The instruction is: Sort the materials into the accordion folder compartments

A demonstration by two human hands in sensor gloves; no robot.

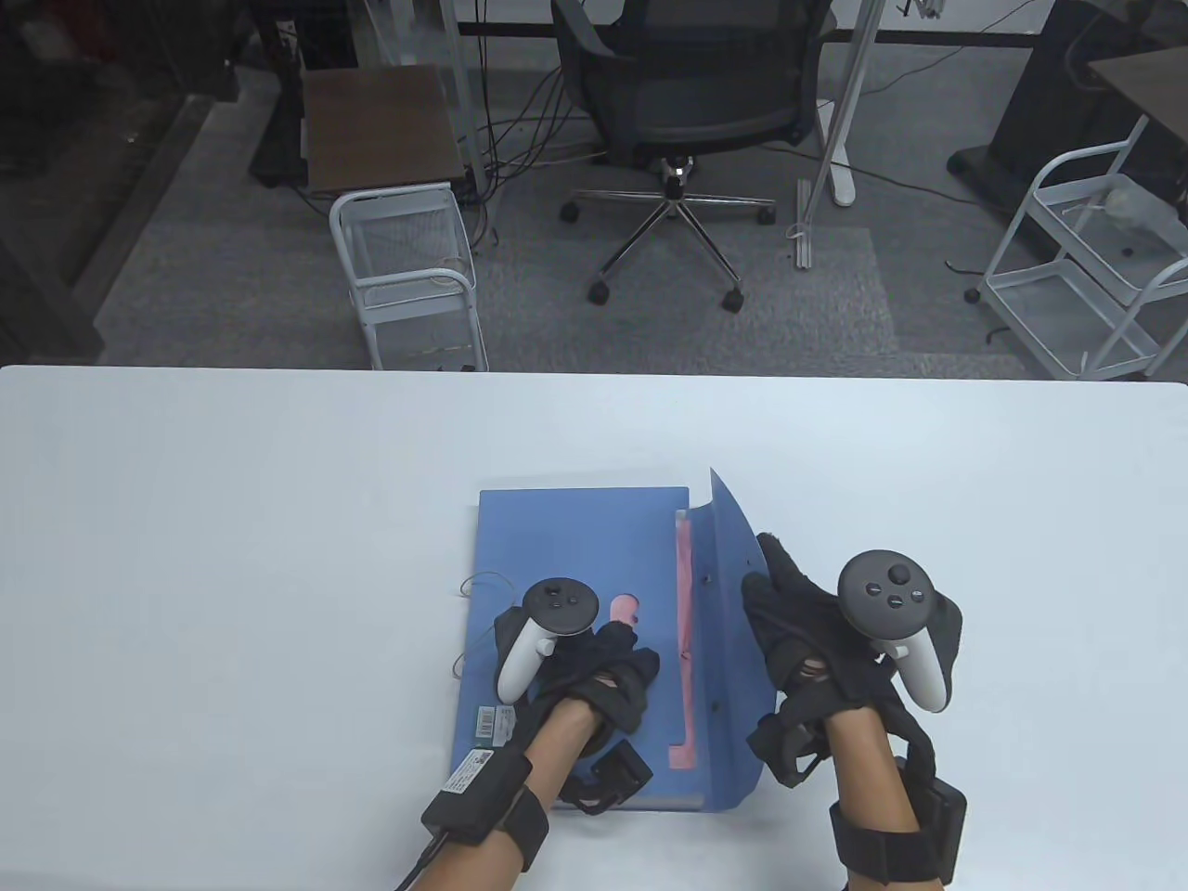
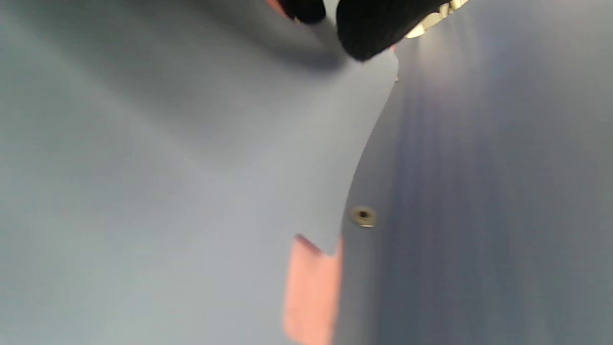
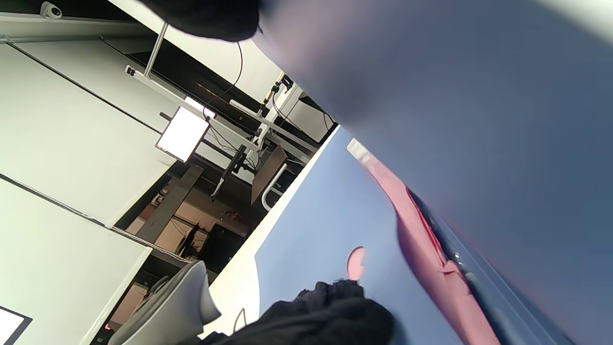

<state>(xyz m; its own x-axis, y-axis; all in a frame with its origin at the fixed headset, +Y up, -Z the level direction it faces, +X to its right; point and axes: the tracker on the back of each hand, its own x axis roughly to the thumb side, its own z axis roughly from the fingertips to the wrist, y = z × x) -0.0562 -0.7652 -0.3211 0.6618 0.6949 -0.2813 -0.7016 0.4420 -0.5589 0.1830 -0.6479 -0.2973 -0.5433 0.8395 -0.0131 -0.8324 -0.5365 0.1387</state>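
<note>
My left fingers [image 1: 624, 652] press flat on the blue accordion folder [image 1: 557, 548], lying near the table's [image 1: 232, 557] front edge. My right hand [image 1: 807, 631] props its raised flap [image 1: 733, 594] upright; I cannot tell how its fingers lie. A pink divider [image 1: 685, 594] shows inside.

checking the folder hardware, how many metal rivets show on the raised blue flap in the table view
3: one rivet near the flap's upper middle, one by the upper edge, one low. The right hand may hide others.

raised flap [image 1: 735, 557] walls folder's [image 1: 566, 548] right side
</note>
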